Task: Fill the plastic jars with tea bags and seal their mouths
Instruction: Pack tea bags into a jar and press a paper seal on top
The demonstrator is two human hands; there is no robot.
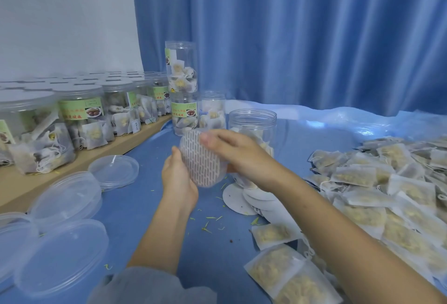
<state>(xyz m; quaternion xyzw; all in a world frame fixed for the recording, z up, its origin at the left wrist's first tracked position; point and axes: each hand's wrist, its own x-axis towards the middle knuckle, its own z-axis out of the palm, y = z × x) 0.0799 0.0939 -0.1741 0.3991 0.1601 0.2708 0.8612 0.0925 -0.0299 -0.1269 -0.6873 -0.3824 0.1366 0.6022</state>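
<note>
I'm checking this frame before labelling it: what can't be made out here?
- Head view: the jar being sealed is mostly hidden behind the right hand and the seal disc; its fill level is unclear.
- Label text on the shelf jars is too blurred to read.
- The tea bag pile runs off the right edge.
- The loose lids are cut by the left edge.
- The left hand shows only its back.

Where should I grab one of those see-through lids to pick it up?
Take the clear lid by its rim, probably from above on the near edge, thumb and fingers pinching opposite sides. It lies flat on the blue table cover, thin and wide, so only the raised rim offers a hold.
</note>
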